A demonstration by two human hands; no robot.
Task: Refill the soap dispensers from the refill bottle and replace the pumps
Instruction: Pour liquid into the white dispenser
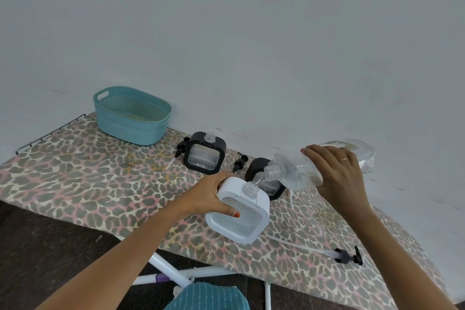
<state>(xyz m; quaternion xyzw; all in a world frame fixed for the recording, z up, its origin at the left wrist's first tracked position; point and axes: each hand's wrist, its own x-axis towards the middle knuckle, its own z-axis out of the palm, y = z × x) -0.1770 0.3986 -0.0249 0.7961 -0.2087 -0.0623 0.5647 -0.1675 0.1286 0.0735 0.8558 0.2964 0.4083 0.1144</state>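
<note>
My left hand grips the left side of a white square soap dispenser that stands near the board's front edge with its clear neck uncapped. My right hand holds the clear refill bottle tilted on its side, its mouth just above the white dispenser's neck, and a thin clear stream runs between them. Two black dispensers stand behind with open necks: one in full view, the other partly hidden by the bottle. Two black pumps lie beside them. A third pump with a long tube lies at the right.
A teal woven basket sits at the back left of the leopard-print ironing board. A pale wall runs close behind the board. White metal legs and dark floor show below the front edge, with teal cloth at the bottom.
</note>
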